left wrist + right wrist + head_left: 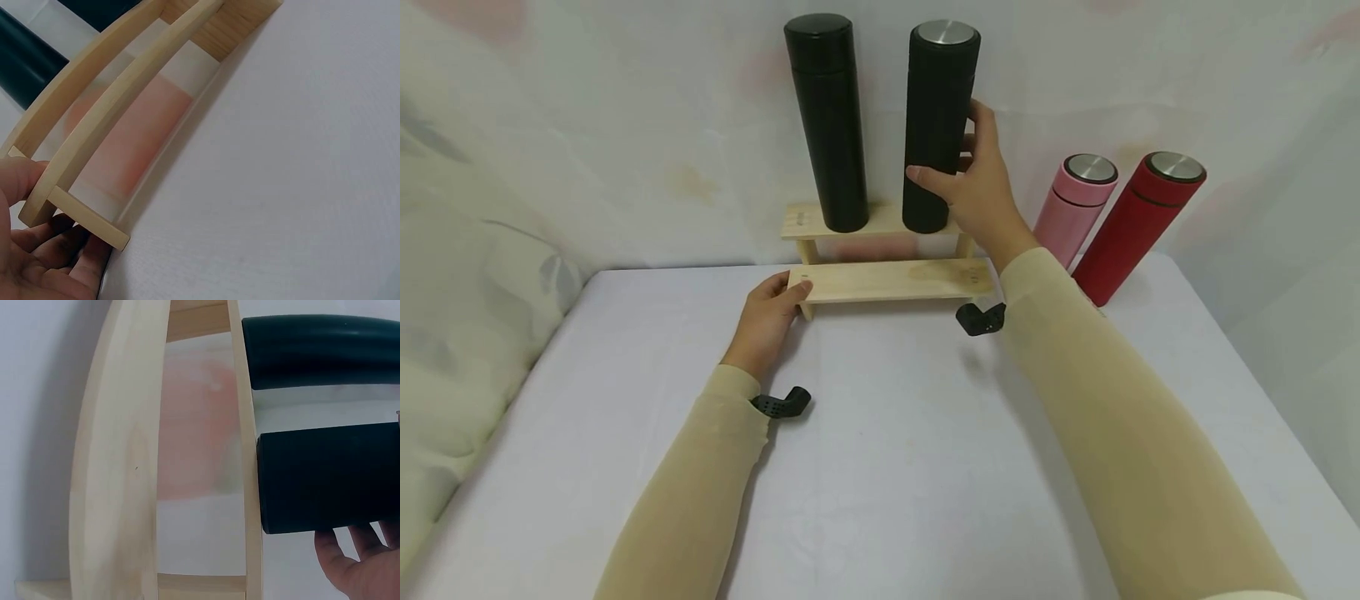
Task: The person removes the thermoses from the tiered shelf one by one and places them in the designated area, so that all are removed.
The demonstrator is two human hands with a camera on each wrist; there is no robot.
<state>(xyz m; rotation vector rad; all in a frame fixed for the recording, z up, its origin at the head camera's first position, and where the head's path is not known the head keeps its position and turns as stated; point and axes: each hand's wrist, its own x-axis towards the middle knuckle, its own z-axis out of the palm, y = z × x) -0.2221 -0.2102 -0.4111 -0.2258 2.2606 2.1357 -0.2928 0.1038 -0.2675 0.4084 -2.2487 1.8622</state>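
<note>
A two-tier wooden rack stands at the back of the white table. My left hand grips the left end of its lower tier, thumb on top and fingers underneath, as the left wrist view shows. On the upper tier, my right hand holds a black thermos with a silver lid, thumb in front and fingers round its right side. Its base is right at the upper board in the right wrist view. Left of it on that tier stands a second black thermos with a black lid.
A pink thermos and a red thermos, both silver-lidded, stand on the table right of the rack, partly behind my right forearm. A patterned white cloth hangs behind the table. A cloth-covered shape borders its left side.
</note>
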